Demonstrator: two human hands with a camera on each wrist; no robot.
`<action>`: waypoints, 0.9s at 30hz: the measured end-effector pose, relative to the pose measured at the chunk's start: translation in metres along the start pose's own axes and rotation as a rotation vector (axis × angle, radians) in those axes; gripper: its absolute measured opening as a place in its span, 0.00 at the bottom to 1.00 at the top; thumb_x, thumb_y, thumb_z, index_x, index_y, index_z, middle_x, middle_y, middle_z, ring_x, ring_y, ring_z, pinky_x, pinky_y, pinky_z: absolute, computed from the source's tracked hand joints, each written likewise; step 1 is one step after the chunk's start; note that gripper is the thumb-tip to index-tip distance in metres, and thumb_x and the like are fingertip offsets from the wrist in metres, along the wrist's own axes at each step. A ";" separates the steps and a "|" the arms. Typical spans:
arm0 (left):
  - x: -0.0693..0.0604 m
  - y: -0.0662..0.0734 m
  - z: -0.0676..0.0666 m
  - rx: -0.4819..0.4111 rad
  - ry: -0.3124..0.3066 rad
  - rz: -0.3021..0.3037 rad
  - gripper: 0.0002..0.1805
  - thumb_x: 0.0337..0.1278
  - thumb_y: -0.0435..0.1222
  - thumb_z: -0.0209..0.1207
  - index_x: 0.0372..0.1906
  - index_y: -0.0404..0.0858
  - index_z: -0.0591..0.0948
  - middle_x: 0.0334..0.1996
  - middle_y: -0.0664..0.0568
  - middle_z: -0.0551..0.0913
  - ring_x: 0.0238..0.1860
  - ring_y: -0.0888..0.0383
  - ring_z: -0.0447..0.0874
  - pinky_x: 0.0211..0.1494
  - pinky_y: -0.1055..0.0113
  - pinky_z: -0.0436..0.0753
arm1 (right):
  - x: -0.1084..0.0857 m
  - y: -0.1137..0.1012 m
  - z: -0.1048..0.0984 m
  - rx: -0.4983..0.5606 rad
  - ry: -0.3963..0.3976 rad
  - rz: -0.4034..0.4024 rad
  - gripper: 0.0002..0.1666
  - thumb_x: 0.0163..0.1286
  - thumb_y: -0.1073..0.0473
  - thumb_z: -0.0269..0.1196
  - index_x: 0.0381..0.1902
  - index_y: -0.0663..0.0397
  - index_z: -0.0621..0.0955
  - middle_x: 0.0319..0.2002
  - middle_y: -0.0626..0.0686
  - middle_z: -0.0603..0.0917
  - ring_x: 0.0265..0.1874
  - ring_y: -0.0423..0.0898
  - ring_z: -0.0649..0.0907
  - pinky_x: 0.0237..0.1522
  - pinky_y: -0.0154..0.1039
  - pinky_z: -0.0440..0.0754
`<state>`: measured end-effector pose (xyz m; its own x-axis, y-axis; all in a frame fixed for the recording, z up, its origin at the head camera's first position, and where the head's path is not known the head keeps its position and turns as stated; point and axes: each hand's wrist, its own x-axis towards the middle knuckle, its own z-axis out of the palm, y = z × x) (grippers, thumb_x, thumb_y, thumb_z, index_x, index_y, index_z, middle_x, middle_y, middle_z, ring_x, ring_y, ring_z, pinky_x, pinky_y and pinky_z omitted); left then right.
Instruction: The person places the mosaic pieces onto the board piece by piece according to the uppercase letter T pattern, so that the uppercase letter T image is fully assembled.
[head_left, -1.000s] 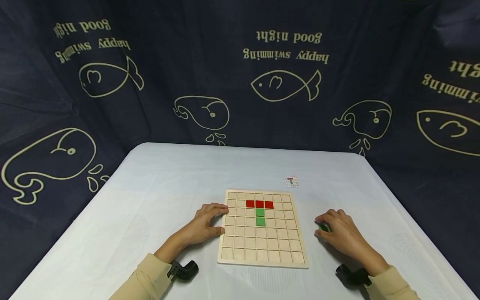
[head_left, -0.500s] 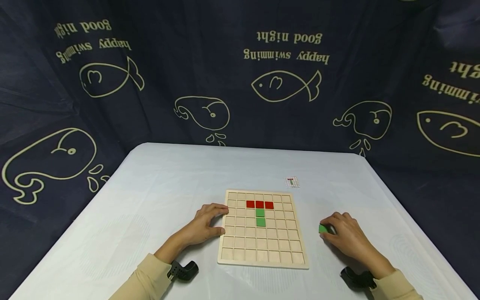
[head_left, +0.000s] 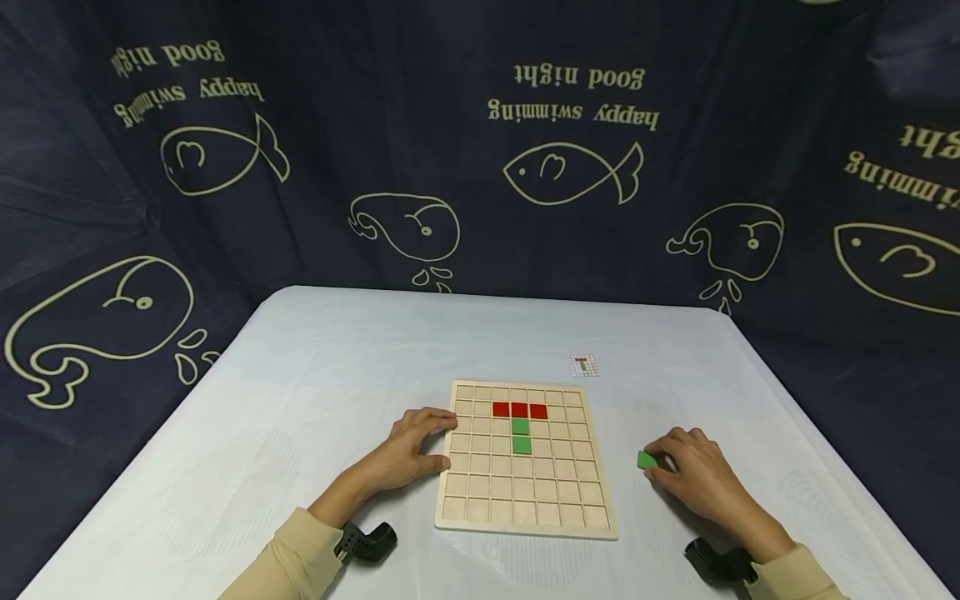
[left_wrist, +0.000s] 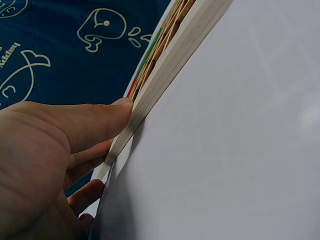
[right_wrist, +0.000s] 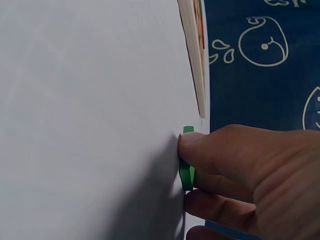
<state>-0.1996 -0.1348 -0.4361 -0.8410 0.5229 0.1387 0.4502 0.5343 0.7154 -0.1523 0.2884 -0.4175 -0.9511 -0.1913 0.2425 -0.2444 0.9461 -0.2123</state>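
In the head view a wooden grid board (head_left: 480, 508) lies on the table. Three red tiles (head_left: 519, 410) form a row on it, with green tiles (head_left: 521, 445) in a column below the middle one. My left hand (head_left: 408, 450) touches the board's left edge with thumb and fingertips; up close, the thumb (left_wrist: 107, 120) lies straight against the edge. Right of the board, my right hand (head_left: 697, 473) pinches a loose green tile (head_left: 646, 460) between thumb and fingers. In the right wrist view this green tile (right_wrist: 187, 175) is close to the tabletop, partly covered by the thumb.
A small pattern card (head_left: 584, 365) with a red and green T lies beyond the board's far right corner. White cloth covers the table (head_left: 360, 333). A dark curtain (head_left: 450, 142) with fish and whale drawings hangs behind it.
My right hand has shifted slightly right and towards me with the green tile, which now shows more beyond the fingertips. The left hand and the board stay where they were.
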 end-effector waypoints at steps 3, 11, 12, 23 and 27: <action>0.000 0.000 0.000 0.002 0.002 0.004 0.30 0.50 0.37 0.66 0.62 0.38 0.73 0.65 0.52 0.69 0.66 0.49 0.58 0.66 0.44 0.54 | 0.000 0.000 0.000 -0.003 0.009 -0.010 0.14 0.50 0.56 0.72 0.35 0.50 0.85 0.31 0.46 0.80 0.34 0.45 0.73 0.37 0.44 0.67; 0.000 0.000 0.000 -0.004 0.002 0.009 0.30 0.50 0.37 0.66 0.61 0.38 0.73 0.65 0.52 0.69 0.66 0.49 0.59 0.66 0.44 0.54 | 0.000 0.000 0.000 -0.011 0.017 -0.023 0.13 0.49 0.57 0.72 0.35 0.50 0.85 0.31 0.46 0.80 0.34 0.44 0.73 0.36 0.43 0.67; 0.000 0.000 0.000 -0.004 0.002 0.008 0.30 0.50 0.37 0.66 0.61 0.38 0.73 0.65 0.52 0.69 0.66 0.49 0.59 0.66 0.44 0.54 | 0.000 0.000 0.000 -0.012 0.019 -0.025 0.13 0.49 0.57 0.72 0.35 0.50 0.85 0.31 0.46 0.80 0.33 0.44 0.73 0.36 0.43 0.67; 0.000 0.000 0.000 0.000 -0.001 0.008 0.30 0.51 0.37 0.65 0.62 0.38 0.73 0.65 0.52 0.69 0.66 0.49 0.59 0.66 0.44 0.54 | 0.006 -0.010 -0.002 0.010 0.041 -0.058 0.13 0.49 0.58 0.72 0.34 0.51 0.85 0.31 0.46 0.80 0.34 0.45 0.73 0.37 0.42 0.67; 0.000 0.000 0.000 -0.001 0.000 0.009 0.30 0.51 0.38 0.65 0.61 0.38 0.73 0.65 0.52 0.69 0.66 0.49 0.59 0.66 0.43 0.54 | 0.010 -0.017 -0.003 0.019 0.043 -0.075 0.13 0.48 0.58 0.72 0.34 0.52 0.85 0.31 0.46 0.80 0.34 0.44 0.73 0.36 0.41 0.66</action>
<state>-0.1995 -0.1347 -0.4363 -0.8369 0.5278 0.1451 0.4574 0.5287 0.7150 -0.1572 0.2714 -0.4083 -0.9211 -0.2497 0.2987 -0.3187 0.9244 -0.2098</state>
